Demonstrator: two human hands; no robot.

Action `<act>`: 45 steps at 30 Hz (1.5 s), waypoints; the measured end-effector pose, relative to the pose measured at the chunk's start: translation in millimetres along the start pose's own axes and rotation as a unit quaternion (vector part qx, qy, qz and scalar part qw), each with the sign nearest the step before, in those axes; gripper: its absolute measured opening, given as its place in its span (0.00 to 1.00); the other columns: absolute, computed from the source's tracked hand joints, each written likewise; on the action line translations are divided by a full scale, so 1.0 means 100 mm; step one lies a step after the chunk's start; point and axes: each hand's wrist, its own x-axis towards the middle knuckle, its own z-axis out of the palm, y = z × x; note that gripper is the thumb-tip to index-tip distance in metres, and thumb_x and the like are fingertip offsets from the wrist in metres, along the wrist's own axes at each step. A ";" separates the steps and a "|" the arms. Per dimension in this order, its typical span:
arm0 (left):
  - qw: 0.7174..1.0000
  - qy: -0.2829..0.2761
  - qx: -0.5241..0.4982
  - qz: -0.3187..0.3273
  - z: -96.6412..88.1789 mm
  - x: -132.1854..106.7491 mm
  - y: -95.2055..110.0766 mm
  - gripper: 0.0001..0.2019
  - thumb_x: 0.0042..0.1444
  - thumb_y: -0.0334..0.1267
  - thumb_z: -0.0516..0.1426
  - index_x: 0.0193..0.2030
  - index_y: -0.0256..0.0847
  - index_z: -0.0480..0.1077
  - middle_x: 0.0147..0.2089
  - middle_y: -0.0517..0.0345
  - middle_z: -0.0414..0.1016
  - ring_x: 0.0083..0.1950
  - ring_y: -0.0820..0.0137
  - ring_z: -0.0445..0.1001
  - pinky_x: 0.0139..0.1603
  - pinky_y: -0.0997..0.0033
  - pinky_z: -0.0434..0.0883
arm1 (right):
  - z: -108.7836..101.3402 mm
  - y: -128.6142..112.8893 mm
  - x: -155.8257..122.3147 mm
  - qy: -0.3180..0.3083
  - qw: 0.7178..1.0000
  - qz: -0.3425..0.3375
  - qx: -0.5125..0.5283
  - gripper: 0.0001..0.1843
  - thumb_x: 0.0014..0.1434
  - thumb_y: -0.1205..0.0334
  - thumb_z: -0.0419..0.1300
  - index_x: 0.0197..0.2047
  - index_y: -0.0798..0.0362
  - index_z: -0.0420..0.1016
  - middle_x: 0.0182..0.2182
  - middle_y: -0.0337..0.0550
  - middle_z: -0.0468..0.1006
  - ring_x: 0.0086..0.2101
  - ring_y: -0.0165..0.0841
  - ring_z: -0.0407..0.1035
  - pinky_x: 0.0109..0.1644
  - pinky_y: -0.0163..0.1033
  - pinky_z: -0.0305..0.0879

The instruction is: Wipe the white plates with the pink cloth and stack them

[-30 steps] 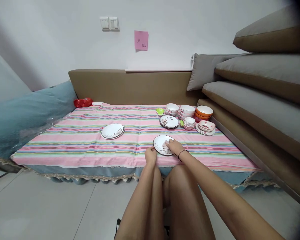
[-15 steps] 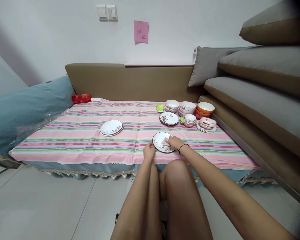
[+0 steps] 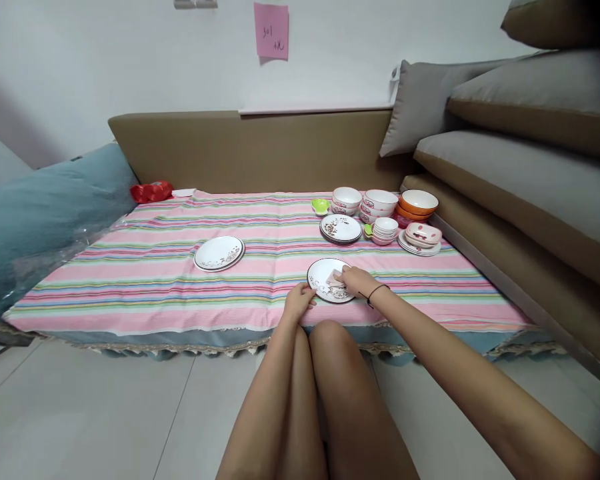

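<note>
A white plate with a dark rim and brown pattern [image 3: 325, 283] lies near the front edge of the striped cloth [image 3: 180, 280]. My right hand [image 3: 356, 280], a black band on its wrist, presses a small pale cloth [image 3: 337, 279] onto the plate, fingers closed over it. My left hand [image 3: 299, 303] rests at the plate's left rim, fingers curled against the edge. My knees sit just below the cloth's front edge.
Another patterned plate stack [image 3: 219, 253] lies left of centre. At the back right stand a plate stack [image 3: 341, 229], white bowls [image 3: 347, 199], orange bowls [image 3: 419, 203], small dishes [image 3: 385, 230] and a green dish [image 3: 321, 205]. Cushions [image 3: 520, 167] rise on the right, a blue pillow [image 3: 45, 213] left.
The view has tilted down and shifted slightly. My right hand has slid the cloth a little across the plate. My left hand stays at the rim.
</note>
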 end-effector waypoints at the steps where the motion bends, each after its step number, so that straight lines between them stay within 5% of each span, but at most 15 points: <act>1: 1.000 0.006 0.013 -0.002 0.01 0.02 0.00 0.09 0.55 0.34 0.56 0.42 0.36 0.71 0.32 0.55 0.78 0.25 0.74 0.74 0.28 0.75 0.70 | 0.02 -0.05 -0.03 0.016 1.000 0.014 -0.001 0.23 0.61 0.71 0.49 0.59 0.54 0.67 0.49 0.57 0.71 0.45 0.42 0.69 0.44 0.40 0.62; 6: 0.996 0.046 0.074 0.004 0.08 0.05 0.03 0.07 0.51 0.28 0.54 0.38 0.36 0.69 0.29 0.54 0.78 0.28 0.69 0.75 0.34 0.71 0.69 | 0.17 -0.27 -0.14 0.097 0.992 0.083 0.008 0.26 0.63 0.74 0.43 0.63 0.59 0.61 0.50 0.59 0.68 0.48 0.45 0.63 0.50 0.44 0.59; 11: 0.994 0.047 0.094 0.013 0.09 0.00 0.08 0.06 0.51 0.27 0.53 0.35 0.39 0.68 0.23 0.56 0.76 0.32 0.66 0.77 0.38 0.70 0.68 | 0.18 -0.35 0.15 0.138 0.980 0.138 0.049 0.28 0.59 0.76 0.46 0.64 0.64 0.60 0.49 0.63 0.67 0.46 0.45 0.62 0.49 0.44 0.57; 16: 0.996 0.040 0.077 0.002 0.06 0.02 0.06 0.06 0.51 0.26 0.53 0.33 0.40 0.68 0.25 0.56 0.78 0.31 0.67 0.78 0.38 0.70 0.69 | 0.13 -0.44 0.33 0.135 0.985 0.018 0.103 0.32 0.56 0.78 0.51 0.61 0.46 0.66 0.46 0.48 0.69 0.44 0.36 0.61 0.48 0.36 0.56; 19: 0.997 0.039 0.060 -0.014 0.05 0.04 0.04 0.07 0.50 0.25 0.54 0.32 0.40 0.69 0.27 0.56 0.79 0.31 0.68 0.77 0.35 0.72 0.69 | 0.18 -0.32 0.09 0.130 0.977 -0.086 0.145 0.29 0.56 0.78 0.51 0.55 0.42 0.73 0.42 0.45 0.69 0.42 0.35 0.60 0.45 0.36 0.56; 22: 0.998 0.041 0.048 -0.031 0.05 0.04 0.05 0.08 0.49 0.24 0.54 0.34 0.39 0.70 0.27 0.56 0.79 0.30 0.68 0.77 0.34 0.72 0.70 | 0.22 -0.08 -0.24 0.108 0.977 -0.122 0.139 0.29 0.56 0.78 0.51 0.52 0.40 0.76 0.40 0.44 0.69 0.41 0.35 0.60 0.44 0.36 0.55; 25: 0.997 0.048 0.048 -0.048 0.07 0.03 0.09 0.09 0.49 0.25 0.54 0.37 0.38 0.70 0.26 0.55 0.78 0.31 0.67 0.77 0.36 0.71 0.70 | 0.22 0.07 -0.35 0.091 0.991 -0.043 0.086 0.25 0.59 0.76 0.51 0.52 0.43 0.76 0.40 0.47 0.69 0.42 0.38 0.61 0.45 0.38 0.55; 29: 0.992 0.081 0.072 -0.065 0.15 0.00 0.17 0.09 0.48 0.25 0.54 0.37 0.37 0.68 0.35 0.46 0.79 0.39 0.59 0.77 0.39 0.66 0.69 | 0.16 -0.07 -0.02 0.112 0.989 0.082 0.057 0.24 0.61 0.74 0.48 0.56 0.55 0.72 0.44 0.57 0.68 0.43 0.43 0.60 0.46 0.42 0.55; 33: 0.988 0.106 0.082 -0.074 0.24 -0.03 0.19 0.08 0.50 0.26 0.51 0.37 0.37 0.66 0.42 0.39 0.77 0.46 0.54 0.75 0.44 0.61 0.68 | 0.12 -0.36 0.23 0.116 0.989 0.047 0.080 0.28 0.58 0.76 0.51 0.59 0.47 0.69 0.46 0.50 0.68 0.43 0.39 0.60 0.46 0.38 0.55; 39: 0.994 0.067 0.008 -0.082 0.21 0.04 0.07 0.07 0.51 0.28 0.53 0.38 0.39 0.64 0.39 0.47 0.77 0.36 0.62 0.76 0.34 0.67 0.71 | 0.21 -0.30 -0.20 0.101 0.989 -0.031 0.100 0.26 0.62 0.73 0.48 0.55 0.38 0.73 0.41 0.46 0.69 0.39 0.36 0.61 0.42 0.37 0.54; 42: 0.995 0.035 -0.043 -0.086 0.18 0.08 0.04 0.07 0.51 0.27 0.54 0.37 0.41 0.64 0.35 0.53 0.76 0.30 0.68 0.76 0.29 0.71 0.72 | 0.24 -0.18 -0.25 0.102 0.992 0.036 0.063 0.26 0.62 0.73 0.48 0.57 0.42 0.72 0.42 0.50 0.70 0.40 0.38 0.61 0.45 0.39 0.55; 45: 0.993 0.017 -0.081 -0.089 0.15 0.10 0.03 0.07 0.52 0.26 0.54 0.36 0.41 0.62 0.31 0.57 0.74 0.28 0.69 0.76 0.29 0.70 0.73 | 0.21 -0.23 -0.01 0.119 0.984 0.126 0.041 0.26 0.60 0.74 0.47 0.61 0.54 0.67 0.45 0.57 0.69 0.42 0.42 0.61 0.45 0.43 0.56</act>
